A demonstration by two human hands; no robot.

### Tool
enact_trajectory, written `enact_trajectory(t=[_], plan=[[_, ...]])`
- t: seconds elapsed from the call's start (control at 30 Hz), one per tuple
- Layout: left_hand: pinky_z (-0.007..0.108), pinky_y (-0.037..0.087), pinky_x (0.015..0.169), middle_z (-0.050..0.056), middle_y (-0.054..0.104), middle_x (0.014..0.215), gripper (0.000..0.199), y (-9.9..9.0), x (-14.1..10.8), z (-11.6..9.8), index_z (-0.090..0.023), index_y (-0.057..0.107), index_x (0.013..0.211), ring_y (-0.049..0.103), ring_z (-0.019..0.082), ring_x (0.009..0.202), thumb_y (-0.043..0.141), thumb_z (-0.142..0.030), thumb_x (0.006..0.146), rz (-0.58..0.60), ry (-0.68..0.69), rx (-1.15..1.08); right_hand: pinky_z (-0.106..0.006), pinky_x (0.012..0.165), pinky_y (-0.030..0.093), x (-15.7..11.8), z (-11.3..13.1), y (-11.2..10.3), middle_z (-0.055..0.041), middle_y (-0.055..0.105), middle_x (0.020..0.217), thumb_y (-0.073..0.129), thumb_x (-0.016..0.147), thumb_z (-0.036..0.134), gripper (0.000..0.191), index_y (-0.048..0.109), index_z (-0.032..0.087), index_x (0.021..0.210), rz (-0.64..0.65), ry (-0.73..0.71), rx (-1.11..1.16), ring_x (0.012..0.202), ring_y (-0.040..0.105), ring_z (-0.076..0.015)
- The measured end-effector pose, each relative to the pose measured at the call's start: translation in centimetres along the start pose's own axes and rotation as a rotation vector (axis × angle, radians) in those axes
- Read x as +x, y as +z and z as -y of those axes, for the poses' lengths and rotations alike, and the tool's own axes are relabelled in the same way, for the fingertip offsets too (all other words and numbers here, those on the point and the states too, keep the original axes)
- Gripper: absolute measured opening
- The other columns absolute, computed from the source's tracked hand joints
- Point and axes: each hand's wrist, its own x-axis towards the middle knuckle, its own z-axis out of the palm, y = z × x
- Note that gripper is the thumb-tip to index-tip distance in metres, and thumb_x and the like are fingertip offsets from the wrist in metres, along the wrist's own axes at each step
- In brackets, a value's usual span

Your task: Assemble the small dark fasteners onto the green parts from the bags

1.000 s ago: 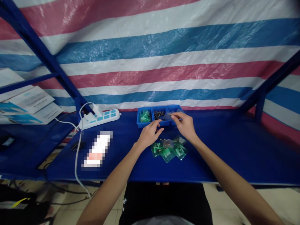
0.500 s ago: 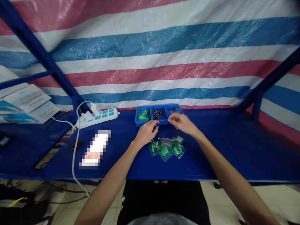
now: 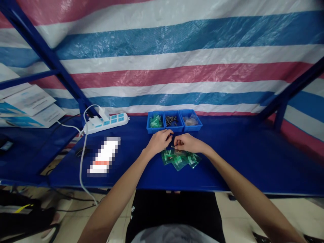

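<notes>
My left hand (image 3: 160, 140) is just in front of the blue bins, its fingers curled together; anything held in them is too small to make out. Close by on the right, my right hand (image 3: 189, 143) is closed in a pinch above the pile, and what lies between its fingertips is hidden. Below both hands, small green-tinted plastic bags (image 3: 180, 162) with screw-like pieces inside overlap on the blue table (image 3: 157, 175). Behind them stand three bins: one with green bags (image 3: 155, 121), one with small dark metal screws (image 3: 171, 121), one with clear bags (image 3: 190, 120).
A white power strip (image 3: 108, 123) with plugs sits left of the bins, its white cable (image 3: 81, 168) running over the table's front edge. Next to it is a blurred-out flat item (image 3: 105, 155). White boxes (image 3: 32, 104) are at far left. A striped tarp (image 3: 177, 74) hangs behind.
My right hand has come from the right bin, down and left to the pile, uncovering the clear bags in that bin. My left hand has stayed almost in place.
</notes>
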Motion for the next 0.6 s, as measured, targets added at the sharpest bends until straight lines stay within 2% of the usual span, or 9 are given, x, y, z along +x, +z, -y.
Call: enact_trajectory(t=[0.23,0.43,0.6], plan=[[0.025,0.046,0.062,0.004,0.071,0.095,0.017,0.23,-0.03,0.29,-0.020,0.065,0.103,0.066,0.017,0.075,0.051,-0.018,0.095,-0.018,0.005,-0.012,-0.025,0.056,0.040,0.12,0.06,-0.34,0.0003,0.067,0.063,0.063,0.082,0.022,0.008,0.066,0.019,0.075,-0.064,0.013,-0.017,0.057,0.060,-0.0149],[0.025,0.042,0.059,0.003,0.068,0.092,0.017,0.08,-0.02,0.16,-0.020,0.065,0.102,0.062,0.015,0.071,0.049,-0.021,0.097,0.003,0.036,0.010,-0.027,0.061,0.043,0.11,-0.09,-0.91,-0.0018,0.070,0.070,0.059,0.082,0.022,0.008,0.065,0.019,0.079,-0.214,0.059,-0.015,0.066,0.065,-0.0175],[0.025,0.045,0.063,0.002,0.065,0.089,0.012,0.32,-0.04,0.22,-0.020,0.065,0.100,0.062,0.015,0.073,0.057,-0.025,0.094,0.021,0.091,0.007,-0.030,0.066,0.049,0.44,-0.32,-0.57,-0.0021,0.071,0.071,0.057,0.081,0.020,0.007,0.064,0.020,0.080,-0.345,0.051,0.056,0.069,0.068,-0.0192]])
